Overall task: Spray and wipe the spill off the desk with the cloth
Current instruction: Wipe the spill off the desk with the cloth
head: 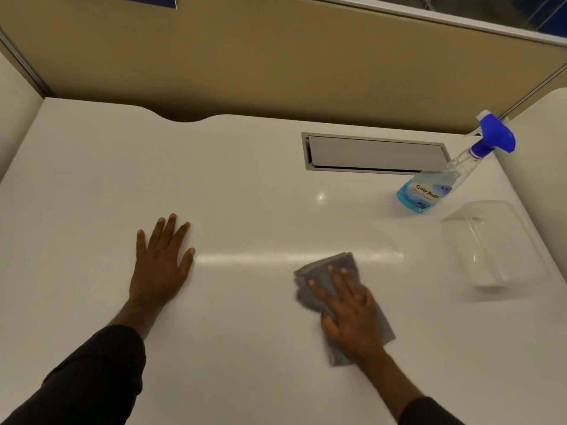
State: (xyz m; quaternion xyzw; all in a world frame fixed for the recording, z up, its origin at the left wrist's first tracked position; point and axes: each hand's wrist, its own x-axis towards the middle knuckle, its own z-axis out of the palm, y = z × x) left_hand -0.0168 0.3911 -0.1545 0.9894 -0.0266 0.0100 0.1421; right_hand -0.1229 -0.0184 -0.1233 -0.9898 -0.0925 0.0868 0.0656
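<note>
While my right hand (349, 314) lay flat on the grey cloth (337, 289), fingers spread wide and pressing it against the white bench (245, 332), the cloth was bunched in folds beneath my palm, with its edges showing beyond my fingertips and beside my wrist. My left hand (161, 259) rested well apart from it, palm down on the bare bench, fingers open and holding nothing. Both my sleeves were dark. Between my two hands, just beyond the fingertips, a pale streak of reflected light ran across the surface; I could not tell whether any spill remained there. Farther out from my right hand, toward its outer side, a spray bottle (429, 188) stood on the bench, with blue liquid in its lower part and a blue trigger head (494, 136) on top. Nearer my right hand, on that same side, sat a clear plastic container (497, 250), apart from the cloth. Beyond the cloth, a grey rectangular cable hatch (374, 154) was set into the bench, before a tan partition (276, 62).
</note>
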